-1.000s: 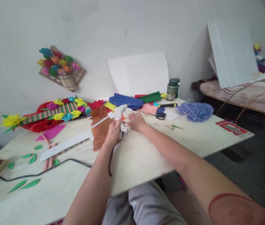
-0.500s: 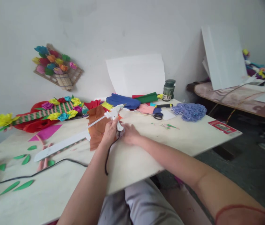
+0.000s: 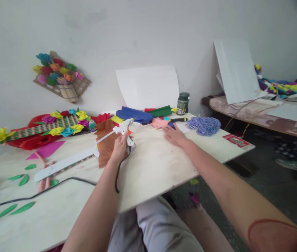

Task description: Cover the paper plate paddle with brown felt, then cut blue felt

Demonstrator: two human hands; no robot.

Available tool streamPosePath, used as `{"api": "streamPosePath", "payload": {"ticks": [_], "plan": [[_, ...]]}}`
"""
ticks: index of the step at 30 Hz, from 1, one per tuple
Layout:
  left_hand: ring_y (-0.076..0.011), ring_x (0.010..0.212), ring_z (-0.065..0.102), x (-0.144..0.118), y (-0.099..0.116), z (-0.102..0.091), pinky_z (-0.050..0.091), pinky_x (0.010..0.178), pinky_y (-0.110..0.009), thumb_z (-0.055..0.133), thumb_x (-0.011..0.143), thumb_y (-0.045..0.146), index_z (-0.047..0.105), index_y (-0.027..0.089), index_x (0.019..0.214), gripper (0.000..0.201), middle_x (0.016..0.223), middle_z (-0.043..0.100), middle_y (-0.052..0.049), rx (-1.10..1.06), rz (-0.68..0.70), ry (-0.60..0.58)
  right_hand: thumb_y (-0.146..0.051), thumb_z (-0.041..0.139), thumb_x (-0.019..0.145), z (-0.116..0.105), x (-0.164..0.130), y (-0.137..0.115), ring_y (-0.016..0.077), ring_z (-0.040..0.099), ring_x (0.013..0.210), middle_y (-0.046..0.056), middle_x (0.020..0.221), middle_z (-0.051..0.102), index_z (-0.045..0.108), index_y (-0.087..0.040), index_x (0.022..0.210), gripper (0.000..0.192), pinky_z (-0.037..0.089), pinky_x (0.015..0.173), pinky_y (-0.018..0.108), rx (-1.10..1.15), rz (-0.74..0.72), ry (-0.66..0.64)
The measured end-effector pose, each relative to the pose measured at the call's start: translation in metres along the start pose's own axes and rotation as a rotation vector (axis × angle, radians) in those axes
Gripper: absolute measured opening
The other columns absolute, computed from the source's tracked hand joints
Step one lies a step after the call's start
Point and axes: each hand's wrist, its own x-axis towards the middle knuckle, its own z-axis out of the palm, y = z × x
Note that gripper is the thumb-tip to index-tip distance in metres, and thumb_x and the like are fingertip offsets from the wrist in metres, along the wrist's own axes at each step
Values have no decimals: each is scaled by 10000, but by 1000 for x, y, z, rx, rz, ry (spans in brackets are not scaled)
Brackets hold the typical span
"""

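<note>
My left hand [image 3: 119, 147] is wrapped round a white glue gun [image 3: 122, 128]; a glue stick sticks out of its rear, and its nozzle points away to the right. A black cord [image 3: 119, 171] hangs from the handle. Below the gun lies a sheet of brown crepe paper [image 3: 104, 140]. To the right, my right hand [image 3: 176, 135] is stretched flat, fingers apart, low over the table by the pink paper [image 3: 159, 122] and a black-and-yellow cutter [image 3: 178, 119]. That hand covers the spot where the scissors lay. Left of the brown paper is a long white strip [image 3: 66, 163].
Green paper leaves [image 3: 23, 180] and pink rolls [image 3: 45, 182] lie at the left. A flower-covered guitar shape [image 3: 46, 128] is behind them. Blue paper [image 3: 134, 114], a dark jar [image 3: 182, 104] and purple yarn [image 3: 203, 125] line the back and right.
My right hand has moved away from beside the glue gun, right and forward, to the scissors' spot. My left hand still holds the glue gun. The view has shifted slightly right.
</note>
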Motion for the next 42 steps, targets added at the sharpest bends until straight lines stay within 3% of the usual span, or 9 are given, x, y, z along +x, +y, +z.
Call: {"api": "streamPosePath", "payload": {"ticks": [4, 9, 16, 20, 24, 29, 34, 39, 42], "plan": [[-147, 553, 457, 1, 1, 0, 396, 576, -256, 456, 792, 537, 572, 161, 665, 414, 546, 486, -17, 4, 19, -2, -396, 214, 940, -2, 17, -32, 198, 105, 1409, 71, 1516, 205, 287, -127, 1442, 574, -42, 1129, 431, 42, 72, 73], [-156, 560, 453, -4, 9, 3, 403, 593, -273, 461, 794, 513, 565, 170, 629, 394, 549, 489, -24, 54, 48, -10, -444, 285, 933, 5, 41, -102, 192, 187, 1392, 60, 1500, 257, 337, -184, 1423, 558, 35, 1133, 410, 259, -214, -97], [-149, 540, 451, 1, 2, 5, 395, 570, -267, 450, 801, 487, 626, 149, 722, 389, 556, 505, -31, 55, 9, -35, -380, 220, 950, -8, 29, -37, 219, 132, 1403, 99, 1515, 191, 300, -111, 1432, 557, -43, 1107, 502, 27, 110, -87], [-128, 459, 377, 1, 2, 10, 343, 479, -254, 420, 808, 492, 635, 142, 773, 411, 494, 440, -2, 64, -15, -62, -416, 182, 946, -13, 8, -57, 196, 95, 1410, 92, 1521, 167, 226, -96, 1457, 605, -50, 1122, 451, 21, 76, -57], [-129, 462, 396, -1, 3, 11, 337, 464, -252, 424, 804, 509, 632, 145, 760, 422, 512, 466, -12, 77, -32, -63, -460, 180, 939, -4, -10, -85, 174, 74, 1413, 21, 1524, 169, 213, -175, 1467, 600, -40, 1132, 430, 147, -252, -104], [-138, 495, 447, 3, -1, 8, 378, 510, -252, 439, 792, 534, 625, 150, 730, 431, 525, 507, -26, 83, -4, -41, -365, 348, 912, -5, -12, -42, 272, 173, 1391, 128, 1479, 296, 463, -108, 1344, 515, -35, 1115, 502, 60, 46, 76], [-127, 515, 443, 13, -11, 16, 345, 510, -237, 449, 761, 560, 594, 143, 680, 449, 534, 482, -3, 174, 68, 64, -277, 421, 879, -21, -8, -76, 258, 470, 1209, 155, 1256, 568, 638, -99, 1099, 357, 282, 1059, 411, 829, 97, 266], [-179, 612, 541, 11, -15, 26, 336, 546, -248, 446, 804, 501, 594, 165, 735, 373, 590, 555, -36, 675, 140, 166, -418, 531, 804, -35, 6, -153, 165, 607, 865, 24, 872, 678, 643, -150, 887, 302, 452, 802, 295, 1374, -105, 54], [-227, 725, 606, 5, -7, 28, 354, 591, -270, 451, 833, 390, 606, 177, 841, 264, 734, 637, -91, 977, 121, 170, -427, 659, 676, -39, 17, -168, 129, 565, 659, -21, 619, 590, 551, -154, 663, 295, 437, 693, 273, 1671, 62, 11]]}}
